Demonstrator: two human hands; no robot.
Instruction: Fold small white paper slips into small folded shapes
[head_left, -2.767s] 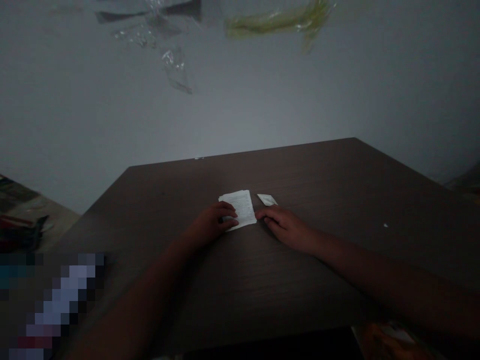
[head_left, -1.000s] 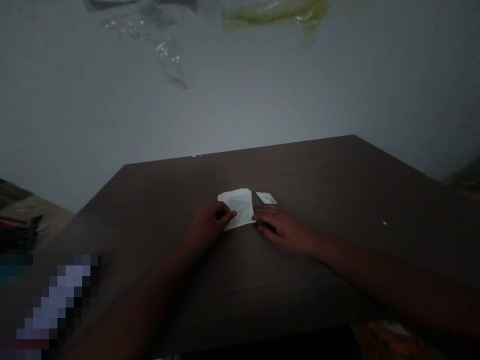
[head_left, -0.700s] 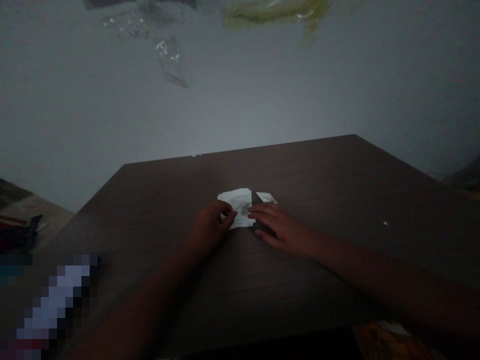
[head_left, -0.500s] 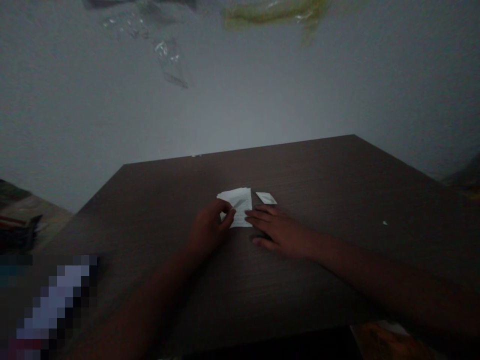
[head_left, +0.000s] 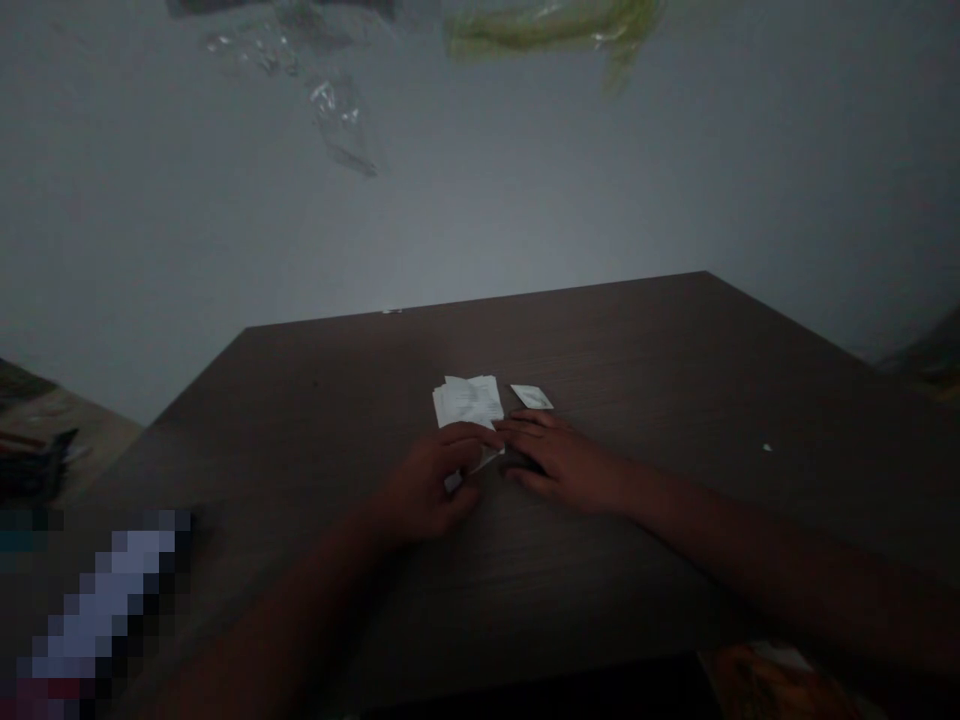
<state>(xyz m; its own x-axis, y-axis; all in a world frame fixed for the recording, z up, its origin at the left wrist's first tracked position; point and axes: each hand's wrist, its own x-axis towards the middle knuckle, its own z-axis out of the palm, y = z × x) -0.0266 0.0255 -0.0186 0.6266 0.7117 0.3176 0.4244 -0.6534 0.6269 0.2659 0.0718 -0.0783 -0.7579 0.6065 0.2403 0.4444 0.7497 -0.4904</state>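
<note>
Left hand [head_left: 424, 492] withdrawn toward six o'clock, apparently pinching a white paper strip [head_left: 486, 459]; right hand [head_left: 562, 465] lies spread on dark wood-grain surface [head_left: 675, 360].

Honestly can't read the print on the paper [head_left: 469, 400], and the left hand [head_left: 424, 490] covers its lower edge. There's a pixelated blob [head_left: 101, 610] at 7 o'clock, plastic film [head_left: 551, 28] cut off at 12, and a speck [head_left: 767, 447] at 3, too tiny to tell.

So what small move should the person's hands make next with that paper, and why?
Probably the right hand should press lightly on the printed paper to steady it. The left hand is over its near edge, where a corner sticks out, and nothing seems to hold the paper down on the dark wooden table.
</note>
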